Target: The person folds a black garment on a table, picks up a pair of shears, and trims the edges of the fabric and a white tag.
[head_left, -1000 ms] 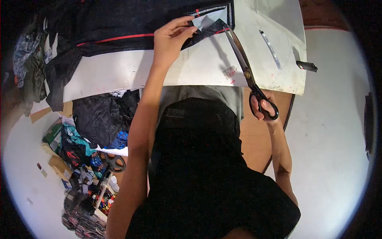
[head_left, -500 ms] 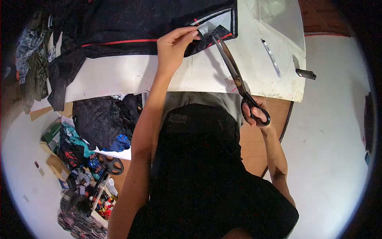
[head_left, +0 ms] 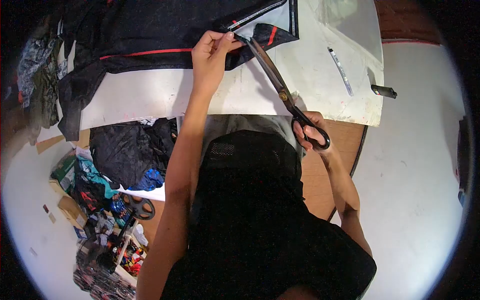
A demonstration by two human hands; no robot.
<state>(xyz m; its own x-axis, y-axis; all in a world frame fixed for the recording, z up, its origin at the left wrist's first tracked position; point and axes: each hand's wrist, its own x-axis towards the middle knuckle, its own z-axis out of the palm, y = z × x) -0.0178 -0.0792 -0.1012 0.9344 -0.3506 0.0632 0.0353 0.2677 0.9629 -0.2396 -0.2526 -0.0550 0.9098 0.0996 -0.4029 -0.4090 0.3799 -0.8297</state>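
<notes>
A black garment [head_left: 145,27] with a thin red stripe lies across the white table [head_left: 320,75]. My left hand [head_left: 210,57] pinches the garment's edge near its right end, beside a white-printed tape and a pale inner area. In my right hand [head_left: 312,132] are the black handles of large scissors [head_left: 282,94], fingers through the loops. The scissors point up and left, their tips at the garment's edge just right of my left fingertips. The blades look nearly closed, and the fabric hides the very tips.
A clear pen [head_left: 340,71] and a small black object [head_left: 384,92] lie on the table's right part. Camouflage-patterned cloth [head_left: 46,85] hangs at the far left. Below the table are dark clothes [head_left: 132,152] and a crate of colourful items [head_left: 131,257].
Both hands and the scissors have shifted left, the scissors most. The dark flap at the garment's right end has spread out, showing a short red stripe.
</notes>
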